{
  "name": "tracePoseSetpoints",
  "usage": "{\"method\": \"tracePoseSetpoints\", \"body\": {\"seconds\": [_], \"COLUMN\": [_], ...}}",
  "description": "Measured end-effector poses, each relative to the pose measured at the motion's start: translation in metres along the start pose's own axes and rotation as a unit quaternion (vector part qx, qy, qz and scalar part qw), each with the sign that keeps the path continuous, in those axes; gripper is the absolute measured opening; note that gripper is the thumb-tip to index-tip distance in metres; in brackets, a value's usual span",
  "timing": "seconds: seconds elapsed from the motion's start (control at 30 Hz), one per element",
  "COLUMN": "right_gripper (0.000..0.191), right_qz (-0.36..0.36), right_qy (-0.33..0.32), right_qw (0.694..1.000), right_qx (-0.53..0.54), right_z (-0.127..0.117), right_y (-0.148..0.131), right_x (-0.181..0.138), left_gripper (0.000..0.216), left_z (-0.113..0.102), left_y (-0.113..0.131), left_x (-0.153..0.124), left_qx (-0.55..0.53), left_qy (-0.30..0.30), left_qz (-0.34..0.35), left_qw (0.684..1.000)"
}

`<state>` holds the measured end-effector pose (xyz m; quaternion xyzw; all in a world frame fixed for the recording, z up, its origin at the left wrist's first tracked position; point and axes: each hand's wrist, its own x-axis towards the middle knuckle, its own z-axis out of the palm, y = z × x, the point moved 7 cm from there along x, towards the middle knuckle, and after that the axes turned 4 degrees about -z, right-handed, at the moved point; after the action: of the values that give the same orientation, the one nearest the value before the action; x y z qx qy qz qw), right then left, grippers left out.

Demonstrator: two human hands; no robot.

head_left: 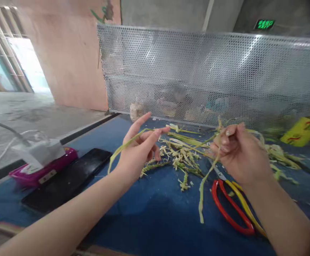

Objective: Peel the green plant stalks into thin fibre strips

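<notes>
Head view. Apparently pinched between thumb and a finger of left hand (135,153), index raised: narrow green strip (117,151), tail drooping left of the wrist. Clamped in bunched fingers of right hand (241,153): hanging strip (201,202), loose end below the fingertips; any join between the two not discernible. Beneath and between both sets of fingers: knotted scraps (184,160) on bench (149,220). Below right fingers: scissors (235,204). Probable handling: very light, limp, liable to split under hard pulling. Best hold: flat between finger pads, tail free.
</notes>
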<state>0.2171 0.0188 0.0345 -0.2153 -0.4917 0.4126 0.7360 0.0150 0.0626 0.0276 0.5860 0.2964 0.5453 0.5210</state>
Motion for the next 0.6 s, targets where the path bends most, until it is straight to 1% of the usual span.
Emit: {"method": "tracePoseSetpoints", "body": {"seconds": [0.07, 0.13, 0.17, 0.23, 0.27, 0.33, 0.4, 0.47, 0.5, 0.53, 0.6], "right_gripper": [0.026, 0.023, 0.022, 0.019, 0.018, 0.018, 0.019, 0.021, 0.021, 0.021, 0.018], "right_qz": [0.026, 0.058, 0.082, 0.118, 0.129, 0.139, 0.151, 0.148, 0.137, 0.119, 0.061], "right_qy": [-0.007, -0.023, -0.041, -0.083, -0.102, -0.125, -0.136, -0.123, -0.103, -0.071, 0.016], "right_qw": [0.999, 0.997, 0.994, 0.987, 0.984, 0.979, 0.975, 0.978, 0.982, 0.988, 0.997], "right_qx": [-0.018, -0.044, -0.058, -0.073, -0.075, -0.081, -0.087, -0.085, -0.08, -0.069, -0.04], "right_z": [0.003, 0.009, 0.013, 0.021, 0.025, 0.03, 0.031, 0.028, 0.024, 0.017, 0.0], "right_y": [0.012, 0.023, 0.03, 0.041, 0.046, 0.053, 0.059, 0.06, 0.058, 0.054, 0.041], "right_x": [0.0, -0.002, -0.004, -0.009, -0.011, -0.015, -0.017, -0.015, -0.012, -0.008, 0.001], "left_gripper": [0.042, 0.032, 0.029, 0.029, 0.031, 0.042, 0.055, 0.057, 0.055, 0.052, 0.05], "left_z": [0.007, 0.015, 0.017, 0.021, 0.022, 0.027, 0.032, 0.034, 0.034, 0.033, 0.032], "left_y": [-0.008, -0.017, -0.021, -0.026, -0.029, -0.034, -0.039, -0.042, -0.042, -0.041, -0.04], "left_x": [-0.001, -0.002, -0.003, -0.005, -0.006, -0.008, -0.009, -0.009, -0.009, -0.008, -0.008], "left_qx": [0.032, 0.081, 0.11, 0.141, 0.136, 0.094, 0.069, 0.087, 0.101, 0.113, 0.12], "left_qy": [-0.015, -0.046, -0.055, -0.076, -0.085, -0.12, -0.151, -0.155, -0.151, -0.146, -0.14], "left_qz": [-0.013, -0.029, -0.025, -0.003, 0.003, 0.005, -0.019, -0.042, -0.049, -0.052, -0.054], "left_qw": [0.999, 0.995, 0.992, 0.987, 0.987, 0.988, 0.986, 0.983, 0.982, 0.981, 0.981]}}
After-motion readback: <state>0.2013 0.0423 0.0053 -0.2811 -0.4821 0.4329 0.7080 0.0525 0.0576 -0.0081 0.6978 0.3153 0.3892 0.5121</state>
